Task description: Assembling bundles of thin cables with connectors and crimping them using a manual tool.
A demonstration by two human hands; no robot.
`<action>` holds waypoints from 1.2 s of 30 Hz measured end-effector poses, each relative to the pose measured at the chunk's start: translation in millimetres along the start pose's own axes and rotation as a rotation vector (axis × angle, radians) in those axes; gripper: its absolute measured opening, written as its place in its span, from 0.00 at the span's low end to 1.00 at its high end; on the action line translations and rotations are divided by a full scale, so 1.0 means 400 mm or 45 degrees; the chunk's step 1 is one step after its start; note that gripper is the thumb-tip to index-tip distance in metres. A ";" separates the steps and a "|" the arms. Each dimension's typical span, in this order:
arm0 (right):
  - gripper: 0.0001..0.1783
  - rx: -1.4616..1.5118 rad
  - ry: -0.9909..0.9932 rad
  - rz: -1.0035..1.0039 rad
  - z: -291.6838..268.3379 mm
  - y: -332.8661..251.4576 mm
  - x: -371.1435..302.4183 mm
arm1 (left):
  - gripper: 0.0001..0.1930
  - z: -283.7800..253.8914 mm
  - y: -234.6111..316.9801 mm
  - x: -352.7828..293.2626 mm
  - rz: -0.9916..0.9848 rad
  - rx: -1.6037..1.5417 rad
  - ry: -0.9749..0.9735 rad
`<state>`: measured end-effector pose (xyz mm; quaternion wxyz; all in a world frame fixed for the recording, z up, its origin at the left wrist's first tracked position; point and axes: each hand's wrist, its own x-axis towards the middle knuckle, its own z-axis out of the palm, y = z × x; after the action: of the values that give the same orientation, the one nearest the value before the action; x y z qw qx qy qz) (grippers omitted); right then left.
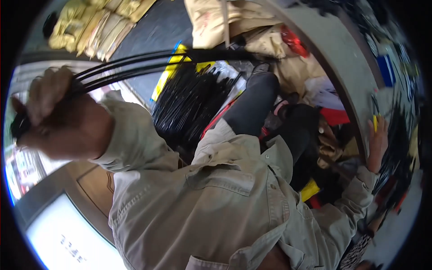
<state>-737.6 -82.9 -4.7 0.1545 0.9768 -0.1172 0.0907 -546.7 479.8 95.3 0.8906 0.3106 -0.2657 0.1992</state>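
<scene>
My left hand is raised at the far left, its fingers wrapped round a bundle of long thin black strips. The strips reach rightward past my knee and blur with motion. Below them, a thick pile of similar black strips lies on a yellow and white plastic bag, left of my leg. At the right, my right hand is over the edge of a grey work surface. Between its thumb and fingers is a slim tool with a yellow handle and a dark tip; its exact kind cannot be made out.
Brown paper sacks and a red plastic bag lie ahead of my feet. Yellowish wrapped bundles stand at the far left. Beside my right hand, the grey surface holds a blue box and many dark strips.
</scene>
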 end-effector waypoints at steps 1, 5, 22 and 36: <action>0.17 0.021 0.002 -0.039 0.026 0.005 0.001 | 0.24 -0.011 0.037 0.008 0.112 0.003 -0.213; 0.18 0.128 0.115 -0.005 0.049 0.000 0.009 | 0.22 -0.049 -0.031 -0.009 0.145 0.442 -0.461; 0.27 -0.009 -0.251 1.133 0.000 0.187 -0.181 | 0.27 -0.511 -0.739 -0.463 -1.106 1.999 -1.314; 0.19 -0.340 -0.074 1.013 0.125 0.198 -0.109 | 0.15 -0.127 -0.608 -0.763 -0.584 1.233 -1.905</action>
<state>-792.5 -163.7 -38.5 0.2294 0.8289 -0.5004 0.0996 -640.4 278.4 -229.7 0.2770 0.7426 -0.5921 -0.1456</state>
